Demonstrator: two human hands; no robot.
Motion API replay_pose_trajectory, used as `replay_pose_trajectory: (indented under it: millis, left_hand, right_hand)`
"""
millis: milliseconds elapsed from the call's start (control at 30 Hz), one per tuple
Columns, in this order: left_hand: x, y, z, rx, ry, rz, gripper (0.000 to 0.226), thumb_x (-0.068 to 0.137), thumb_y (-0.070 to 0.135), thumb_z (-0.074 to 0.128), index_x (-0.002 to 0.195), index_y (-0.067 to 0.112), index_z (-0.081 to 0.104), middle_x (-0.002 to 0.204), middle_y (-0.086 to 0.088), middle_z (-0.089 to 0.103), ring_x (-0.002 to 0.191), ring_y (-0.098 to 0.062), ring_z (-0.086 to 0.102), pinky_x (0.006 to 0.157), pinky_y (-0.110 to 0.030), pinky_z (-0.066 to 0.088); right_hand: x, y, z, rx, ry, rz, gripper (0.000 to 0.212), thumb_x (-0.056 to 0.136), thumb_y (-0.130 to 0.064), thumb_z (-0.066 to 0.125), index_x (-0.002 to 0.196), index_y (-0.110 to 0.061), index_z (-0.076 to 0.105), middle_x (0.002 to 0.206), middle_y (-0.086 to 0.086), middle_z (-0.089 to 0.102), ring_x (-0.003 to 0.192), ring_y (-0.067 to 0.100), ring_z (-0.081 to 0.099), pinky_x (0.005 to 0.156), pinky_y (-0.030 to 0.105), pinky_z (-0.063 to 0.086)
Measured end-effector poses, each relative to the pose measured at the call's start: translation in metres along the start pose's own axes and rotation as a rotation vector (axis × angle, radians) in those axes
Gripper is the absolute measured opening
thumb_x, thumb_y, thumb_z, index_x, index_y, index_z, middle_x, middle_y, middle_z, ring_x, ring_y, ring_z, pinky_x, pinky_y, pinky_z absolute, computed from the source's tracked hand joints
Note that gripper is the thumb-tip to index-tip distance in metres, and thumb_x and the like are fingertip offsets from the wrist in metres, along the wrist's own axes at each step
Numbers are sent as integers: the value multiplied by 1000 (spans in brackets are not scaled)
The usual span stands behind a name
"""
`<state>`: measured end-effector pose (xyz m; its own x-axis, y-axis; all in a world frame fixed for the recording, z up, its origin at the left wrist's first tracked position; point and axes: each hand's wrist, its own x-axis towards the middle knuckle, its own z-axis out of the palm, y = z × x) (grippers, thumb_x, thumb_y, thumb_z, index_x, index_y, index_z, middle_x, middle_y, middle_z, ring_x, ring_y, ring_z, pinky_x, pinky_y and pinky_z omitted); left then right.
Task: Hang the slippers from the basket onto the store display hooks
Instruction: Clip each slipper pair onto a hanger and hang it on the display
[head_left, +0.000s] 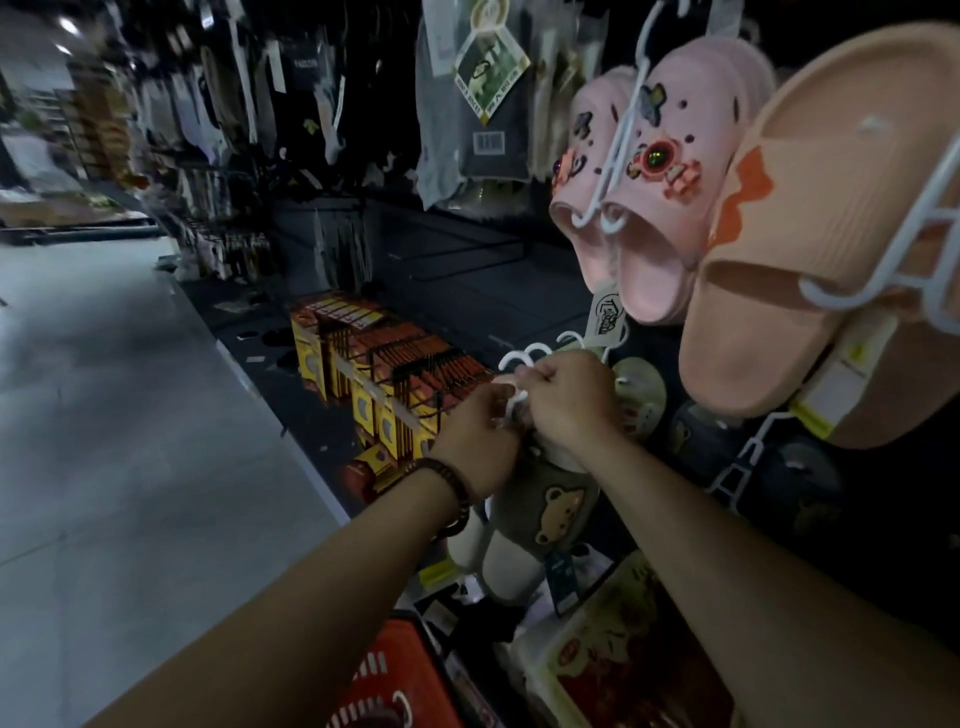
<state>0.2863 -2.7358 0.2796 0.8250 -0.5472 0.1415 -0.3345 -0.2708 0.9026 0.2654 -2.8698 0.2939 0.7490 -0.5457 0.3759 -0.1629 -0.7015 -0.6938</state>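
A pair of brown slippers with a bear face (556, 506) and white soles hangs below my two hands on a white plastic hanger (519, 364). My left hand (480, 431), with a bead bracelet at the wrist, pinches the hanger's lower part. My right hand (569, 397) grips the hanger just beside it, fingers curled. Both hands meet in front of the dark display wall. The display hook itself is hidden behind my hands. The red basket (395, 680) sits at the bottom edge, below my left forearm.
Pink clogs with charms (649, 171) and large peach slides (810, 234) hang on white hangers at upper right. Dark slippers (779, 457) hang at right. Orange boxed goods (384, 374) fill a low rack at left. Socks hang above. A grey aisle floor (104, 415) lies left.
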Motion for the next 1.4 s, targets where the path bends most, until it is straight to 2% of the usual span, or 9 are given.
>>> replay_pose_trajectory:
  millis: [133,333,533,667,800,933,1100,1267,1400]
  left_hand:
    - [14,3,4,-40,6,74,35,100,-4,51,101,31,57,91,18,62,78,13,61,65,-2,46]
    - [28,-7,8,-64,13,58,36,99,5,57,93,40,61,106,8,70,105,-14,66,92,-35,57]
    - [17,-35,2,8,-63,99,18,97,11,56,111,11,68,101,2,65,92,-9,61,86,-33,55]
    - [1,-52,-8,-159,-53,22,23,105,-1,49,118,4,68,92,-1,68,70,-7,61,61,-15,49]
    - [-19,-73,-13,-161,-70,-126,18,102,2,51,106,9,67,98,-17,67,85,-25,64,68,-36,54]
    - [-50,-102,-19,-194,-55,-244,12,104,12,57,110,14,67,106,-11,71,87,-30,73,65,-33,55]
    - [-107,-140,-29,-129,-50,-308,11,101,4,59,97,11,66,79,-5,75,74,-27,72,55,-28,52]
    - [-160,-199,-39,-42,-71,-431,15,100,2,60,106,8,71,87,-2,75,71,-10,70,60,-20,55]
    - [-182,-247,-45,-37,-53,-594,12,98,9,67,101,20,71,95,-10,77,82,-27,75,72,-45,61]
  right_hand:
    - [20,7,7,25,39,32,50,98,-28,68,54,-9,56,54,2,56,58,19,55,59,30,36]
    - [39,24,23,98,93,116,39,95,-34,72,66,-8,70,66,7,73,71,28,73,76,43,62]
    - [17,34,29,63,89,89,36,85,-53,69,74,-19,68,67,-1,73,65,22,73,69,45,64]
    - [-9,22,20,148,174,59,29,87,-34,83,100,-29,57,89,-7,69,84,21,71,80,45,61]
    - [-53,12,15,260,159,52,22,92,-21,79,99,-23,59,88,-8,67,79,5,66,71,28,57]
    - [-102,16,33,344,-43,25,13,95,-22,75,89,-24,63,80,-8,67,75,1,66,62,12,48]
    - [-164,38,92,431,-469,137,16,96,-31,70,85,-20,68,73,5,70,67,22,67,71,53,59]
    - [-225,69,157,409,-679,246,11,97,-23,72,87,-18,71,79,0,73,74,12,68,70,33,51]
    - [-256,96,197,404,-740,420,8,93,-19,72,88,-13,74,75,3,76,61,17,69,62,33,54]
